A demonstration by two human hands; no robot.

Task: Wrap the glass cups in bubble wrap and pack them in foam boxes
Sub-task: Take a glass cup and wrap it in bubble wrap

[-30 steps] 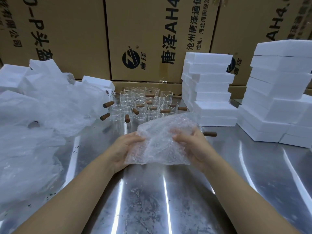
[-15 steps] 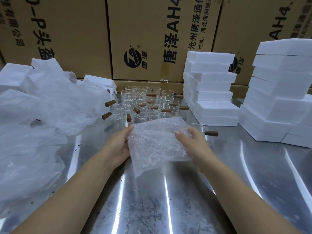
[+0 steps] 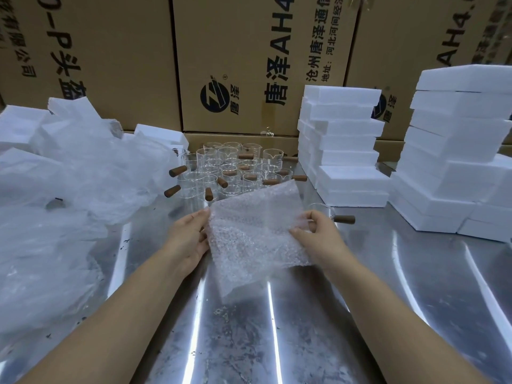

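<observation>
At the centre of the frame, the left hand (image 3: 191, 239) grips the left edge of a sheet of bubble wrap (image 3: 255, 231), fingers curled behind it. The right hand (image 3: 318, 236) pinches the right edge between thumb and curled fingers. Both hands sit apart, one at each side, holding the sheet spread and tilted just above the metal table (image 3: 277, 342), its lower corner hanging toward the tabletop.

Just behind the right hand stands a single glass cup (image 3: 321, 209), partly hidden, its brown wooden handle (image 3: 345, 219) pointing right. Further back, above the sheet, a cluster of glass cups (image 3: 230, 167) stands upright and close together, their wooden handles pointing various ways.

Right of the cluster rises a stack of white foam boxes (image 3: 343, 145), lids closed, so what they hold cannot be told; a second, taller stack (image 3: 457, 151) fills the right side. On the left lies a crumpled clear plastic bag (image 3: 69, 189) with white foam pieces showing through it. Printed cardboard cartons (image 3: 249, 51) line the top of the frame.
</observation>
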